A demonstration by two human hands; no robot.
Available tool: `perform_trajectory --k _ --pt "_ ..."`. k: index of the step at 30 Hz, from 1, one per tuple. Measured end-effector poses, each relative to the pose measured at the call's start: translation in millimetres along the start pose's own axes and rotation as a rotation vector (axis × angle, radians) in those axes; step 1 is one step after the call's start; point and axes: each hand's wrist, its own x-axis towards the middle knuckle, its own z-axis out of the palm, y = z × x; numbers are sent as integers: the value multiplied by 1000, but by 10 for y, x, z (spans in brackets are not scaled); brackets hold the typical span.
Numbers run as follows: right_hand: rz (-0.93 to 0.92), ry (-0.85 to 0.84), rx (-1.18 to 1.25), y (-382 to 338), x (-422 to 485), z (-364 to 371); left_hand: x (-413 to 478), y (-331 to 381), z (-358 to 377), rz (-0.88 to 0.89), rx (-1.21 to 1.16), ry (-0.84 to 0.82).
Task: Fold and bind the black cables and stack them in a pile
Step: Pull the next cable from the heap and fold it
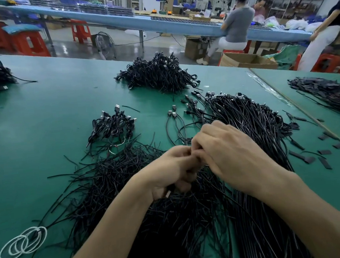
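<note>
Many black cables (192,218) under both hands (225,151)

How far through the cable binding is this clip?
Done: a large pile of bound cables at the back and a small group nearer. In hand: left hand and right hand pinch one cable, mostly hidden. Left: a big spread of loose cables on the right.

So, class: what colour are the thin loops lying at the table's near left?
White: the loops show best in the head view.

Bound bundles (112,125) lie left of loose cables (252,122).
</note>
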Motion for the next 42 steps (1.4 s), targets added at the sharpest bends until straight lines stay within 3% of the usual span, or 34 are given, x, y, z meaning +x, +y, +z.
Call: perform_trajectory --k 3,5,7,10,13,16,18,22,27,29,34,38,42 --pt "182 240 162 -44 -12 106 41 27 50 116 -306 66" --pt "309 375 386 -102 -2 185 54 8 101 220 -363 121" --pt "421 455 736 -155 36 239 72 -30 119 327 -279 183" --pt "539 420 1247 -171 86 249 67 -31 114 510 -10 253" --pt "558 328 1478 -120 76 229 53 5 11 670 384 407" --pt "541 276 1474 -50 54 187 27 55 -116 665 595 490" --pt "518 239 1458 -23 45 163 7 52 -171 651 598 489" --pt "494 178 1443 -22 48 177 21 48 -121 615 466 444" --pt "530 131 1430 -13 28 303 -8 108 -25 587 18 296" --pt "552 113 1425 7 22 320 -32 100 -12 574 -43 267" --pt "606 164 1343 84 43 319 -29 73 11 626 217 337" --pt "565 268 1246 120 41 305 40 -23 -10 611 590 555" --pt "481 284 1254 67 42 308 59 -43 -24 552 488 650"
